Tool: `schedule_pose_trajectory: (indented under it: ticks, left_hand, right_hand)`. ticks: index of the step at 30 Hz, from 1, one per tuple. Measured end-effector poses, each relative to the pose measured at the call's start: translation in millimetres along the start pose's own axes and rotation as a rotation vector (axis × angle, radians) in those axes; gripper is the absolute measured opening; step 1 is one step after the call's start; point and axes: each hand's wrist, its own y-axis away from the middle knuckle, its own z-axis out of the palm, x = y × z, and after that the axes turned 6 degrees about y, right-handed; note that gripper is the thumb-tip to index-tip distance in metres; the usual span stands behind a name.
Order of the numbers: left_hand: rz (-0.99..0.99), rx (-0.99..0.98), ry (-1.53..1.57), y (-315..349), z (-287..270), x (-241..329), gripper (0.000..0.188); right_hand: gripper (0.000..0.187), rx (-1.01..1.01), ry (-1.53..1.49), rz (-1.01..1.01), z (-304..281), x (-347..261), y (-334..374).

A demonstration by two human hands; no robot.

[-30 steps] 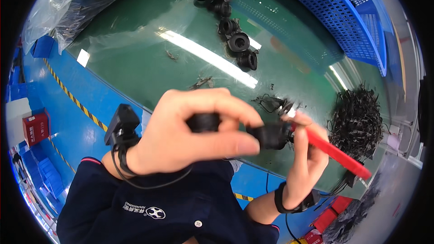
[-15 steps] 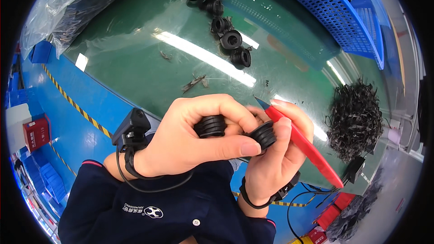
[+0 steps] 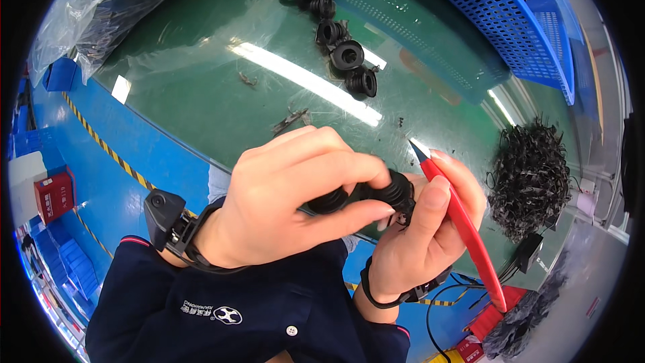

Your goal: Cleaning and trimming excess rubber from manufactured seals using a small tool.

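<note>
My left hand (image 3: 282,188) is curled around a ribbed black rubber bellows (image 3: 328,202), partly hidden in the palm. Its thumb and fingertips grip a second black rubber bellows (image 3: 399,191), whose right end meets the fingers of my right hand (image 3: 423,242). Red tweezers (image 3: 467,232) with a dark pointed tip are held between the right thumb and index finger, tip pointing up and left, away from the bellows. Small dark scraps show between the two hands. The right hand's other fingers are partly hidden.
More black rubber bellows (image 3: 347,56) lie in a line on the green table (image 3: 195,94). A heap of black rubber trimmings (image 3: 529,181) sits at the right. At the back right stands a blue perforated basket (image 3: 490,20); clear plastic sheeting (image 3: 127,7) covers the far left.
The bellows at my fingertips has turned and shifted slightly up. My right hand and the tweezers have moved a little right, and my left hand has rolled over the palm-held bellows.
</note>
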Motion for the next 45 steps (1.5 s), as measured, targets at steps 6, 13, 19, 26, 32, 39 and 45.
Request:
schedule_pose_trajectory:
  ticks: [6, 13, 19, 26, 32, 39, 45]
  left_hand:
    - [-0.428, -0.059, 0.624, -2.9, -10.7, -2.9, 0.025]
    - [-0.781, -0.056, 1.131, -4.1, -14.5, 3.7, 0.036]
    - [-0.842, -0.095, 1.226, -1.6, -18.1, 9.6, 0.043]
    - [-0.873, -0.170, 1.267, 0.5, -16.6, 12.1, 0.042]
    - [-0.891, -0.159, 1.282, 0.9, -15.8, 13.0, 0.040]
    - [-0.797, -0.096, 1.274, 1.4, -13.5, 12.6, 0.029]
    - [-0.649, -0.043, 1.196, 1.5, -9.7, 7.3, 0.026]
  right_hand:
    - [0.020, -0.002, -0.122, 0.096, -2.2, -1.7, -1.8]
    - [0.020, 0.058, -0.108, 0.240, -21.6, -5.9, -0.8]
    - [0.031, 0.448, -0.085, 0.251, -38.6, -7.8, -21.7]
    - [0.031, 0.365, -0.045, 0.301, -27.9, -11.1, -14.0]
    - [0.029, 0.315, -0.013, 0.331, -23.0, -11.9, -10.7]
    - [0.012, -0.023, 0.628, -0.017, -24.8, 8.7, -10.4]
    - [0.025, 0.081, 0.099, -0.093, -11.5, -1.6, 2.1]
